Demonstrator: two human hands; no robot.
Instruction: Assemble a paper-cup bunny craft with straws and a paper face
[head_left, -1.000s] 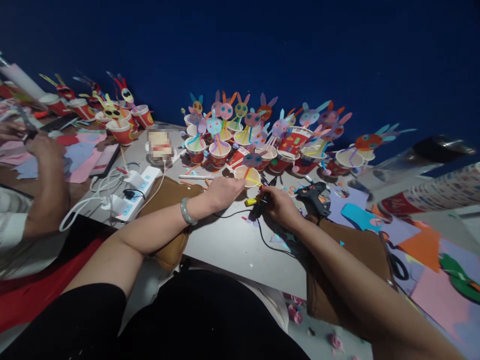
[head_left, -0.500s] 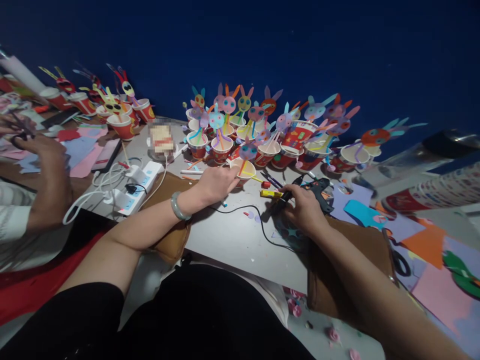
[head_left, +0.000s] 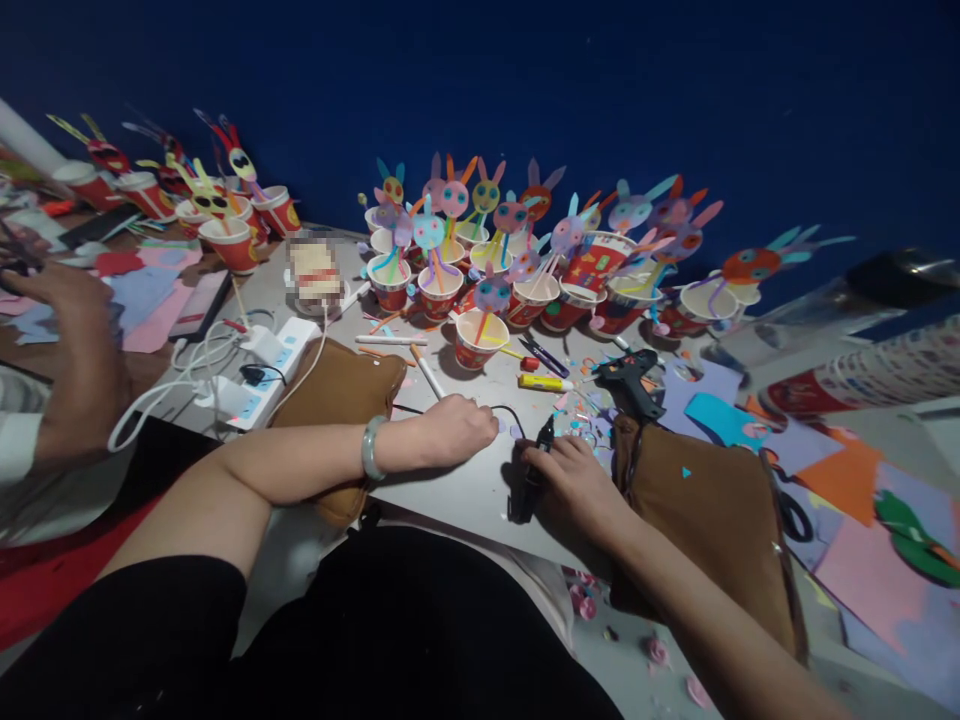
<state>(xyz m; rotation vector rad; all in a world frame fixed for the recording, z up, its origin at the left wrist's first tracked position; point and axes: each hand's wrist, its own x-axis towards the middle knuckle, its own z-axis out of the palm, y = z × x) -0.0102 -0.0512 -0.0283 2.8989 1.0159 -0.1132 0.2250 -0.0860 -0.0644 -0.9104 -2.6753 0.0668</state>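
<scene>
My right hand point(head_left: 577, 475) grips a black marker point(head_left: 545, 436) above the front part of the white table; the palm hides much of it. My left hand point(head_left: 461, 430), a bracelet on its wrist, rests with curled fingers on the tabletop, left of the marker. Beside its fingertips lies a small purple paper disc point(head_left: 516, 430); whatever those fingers may pinch is hidden. Farther back stands a paper cup point(head_left: 481, 340) with a rabbit-like paper head on a stalk, apart from both hands. A yellow marker point(head_left: 544, 383) and a black glue gun point(head_left: 634, 380) lie beyond the right hand.
Several similar cup figures point(head_left: 442, 285) crowd the back by the blue wall. A power strip point(head_left: 274, 375) with cables and a brown pouch point(head_left: 330, 385) are at left. Another brown pouch point(head_left: 697, 520) and coloured paper point(head_left: 851, 480) lie right. A co-worker's arm point(head_left: 79, 350) is far left.
My left hand has come away from the front paper cup and down toward the table's near edge. My right hand has drawn back toward me with the black marker.
</scene>
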